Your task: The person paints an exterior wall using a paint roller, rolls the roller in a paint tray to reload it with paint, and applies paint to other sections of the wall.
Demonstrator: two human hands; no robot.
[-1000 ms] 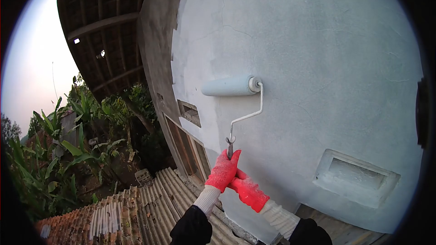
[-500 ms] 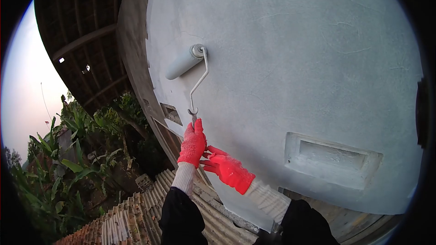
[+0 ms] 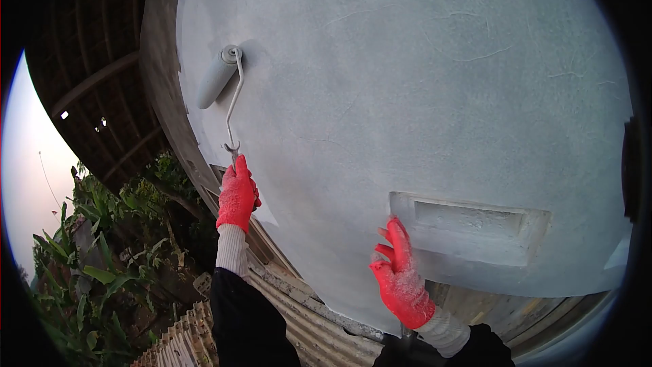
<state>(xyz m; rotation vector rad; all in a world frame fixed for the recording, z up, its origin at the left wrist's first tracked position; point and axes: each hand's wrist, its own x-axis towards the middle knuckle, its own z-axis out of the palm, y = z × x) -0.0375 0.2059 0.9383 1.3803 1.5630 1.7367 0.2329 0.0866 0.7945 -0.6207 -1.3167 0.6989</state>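
My left hand [image 3: 238, 196], in a red rubber-coated glove with a pale knit cuff, is closed around the handle of a paint roller [image 3: 219, 80]. The roller's grey-white sleeve lies tilted against the wall [image 3: 326, 115] at the upper left, and its bent wire frame runs down to my fist. My right hand [image 3: 402, 275], gloved the same way, is held up in front of the wall's lower part with its fingers apart and nothing in it. It is nearest the left end of a recessed rectangular opening [image 3: 468, 221].
Below the wall runs a corrugated roof [image 3: 319, 326]. Leafy plants [image 3: 88, 272] grow at the lower left, beneath a dark roof overhang [image 3: 95, 47]. A smaller vent opening [image 3: 219, 173] sits beside my left hand.
My right hand has come away from beside my left hand and moved right, fingers spread. The view has shifted, so roller and left hand appear farther left; the left hand still grips the roller.
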